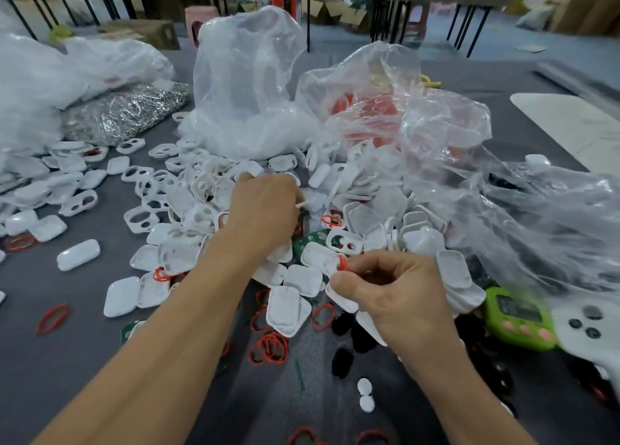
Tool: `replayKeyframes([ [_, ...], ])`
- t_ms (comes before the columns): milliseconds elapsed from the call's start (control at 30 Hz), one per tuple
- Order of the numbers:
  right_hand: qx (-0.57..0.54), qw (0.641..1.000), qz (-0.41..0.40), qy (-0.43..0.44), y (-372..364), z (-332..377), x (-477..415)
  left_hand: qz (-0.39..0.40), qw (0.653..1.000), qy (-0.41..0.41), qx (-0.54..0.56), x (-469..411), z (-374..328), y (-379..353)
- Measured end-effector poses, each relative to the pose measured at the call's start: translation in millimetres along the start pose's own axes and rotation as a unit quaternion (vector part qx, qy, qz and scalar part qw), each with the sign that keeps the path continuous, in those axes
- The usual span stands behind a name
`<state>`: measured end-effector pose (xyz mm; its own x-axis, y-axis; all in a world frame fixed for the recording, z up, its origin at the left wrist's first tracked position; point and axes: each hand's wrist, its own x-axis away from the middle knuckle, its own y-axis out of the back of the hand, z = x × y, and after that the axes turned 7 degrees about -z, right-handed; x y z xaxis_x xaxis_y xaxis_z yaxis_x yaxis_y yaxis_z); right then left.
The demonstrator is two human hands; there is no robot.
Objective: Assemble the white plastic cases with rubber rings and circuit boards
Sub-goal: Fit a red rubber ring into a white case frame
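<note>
- Looking at the head view: your right hand (385,293) is the nearer one, low and right of centre. Your left hand (265,206) is stretched further out into the case pile (208,189).
- Right hand: thumb and forefinger pinch a red ring (344,264) at the hand's upper-left tip, and the other fingers are curled in. The ring is mostly hidden, so its long axis is hard to read.
- A white case (342,300) sits right under that thumb, touching the hand. Whether it is held or just lying there, can't tell.
- Left hand: its back faces the camera and the fingers curl down into the pile, out of sight. A white bit pokes out at the fingertips; gripped or only touched, cannot tell.
- Key relation: the ring is just above the case under your thumb, so the right hand is nearer both. The green board (308,241) lies between your hands, closer to the right fingertips.
- Next move, probably: seat the ring in a case rim, which needs the ring's long axis lined up with the case's.
- Spare rings (268,347) lie loose between your forearms.
</note>
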<state>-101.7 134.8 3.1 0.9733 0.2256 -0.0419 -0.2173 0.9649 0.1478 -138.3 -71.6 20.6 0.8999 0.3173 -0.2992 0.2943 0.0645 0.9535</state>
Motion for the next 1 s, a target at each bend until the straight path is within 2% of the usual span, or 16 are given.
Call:
replayKeyframes([
  [67,-0.033,0.999,0.021,-0.004,1,1,-1,-0.055,0.995,0.042,0.076,6,1,10],
  [133,-0.055,0.998,0.028,-0.002,1,1,-1,-0.107,0.963,0.12,0.216,16,3,24],
  [200,-0.06,0.998,0.02,-0.003,2,1,-1,-0.087,0.888,0.169,0.418,32,3,36],
  [267,-0.052,0.999,0.005,-0.009,4,1,-1,-0.008,0.781,0.214,0.587,52,0,44],
  [300,-0.044,0.999,0.001,-0.012,5,1,-2,0.042,0.742,0.23,0.629,63,0,44],
  [333,-0.038,0.999,0.0,-0.012,6,1,-2,0.083,0.722,0.236,0.645,73,0,42],
  [367,-0.04,0.999,0.0,-0.011,6,1,-2,0.109,0.717,0.235,0.647,83,1,39],
  [500,-0.059,0.998,-0.004,0.01,8,3,2,0.142,0.73,0.218,0.632,108,0,29],
  [567,-0.046,0.998,0.018,0.024,7,3,4,0.156,0.72,0.203,0.645,113,-4,27],
  [633,-0.022,0.998,0.053,0.039,3,4,7,0.167,0.68,0.214,0.682,113,-8,24],
  [733,-0.009,0.997,0.058,0.052,-4,4,12,0.186,0.57,0.238,0.764,112,-8,22],
  [767,-0.016,0.997,0.046,0.055,-6,3,13,0.194,0.548,0.22,0.783,112,-6,22],
  [867,-0.059,0.997,0.024,0.049,-10,3,14,0.202,0.537,0.171,0.801,111,-2,23],
  [1000,-0.081,0.995,0.012,0.053,-11,4,15,0.2,0.526,0.202,0.801,112,-3,23],
])
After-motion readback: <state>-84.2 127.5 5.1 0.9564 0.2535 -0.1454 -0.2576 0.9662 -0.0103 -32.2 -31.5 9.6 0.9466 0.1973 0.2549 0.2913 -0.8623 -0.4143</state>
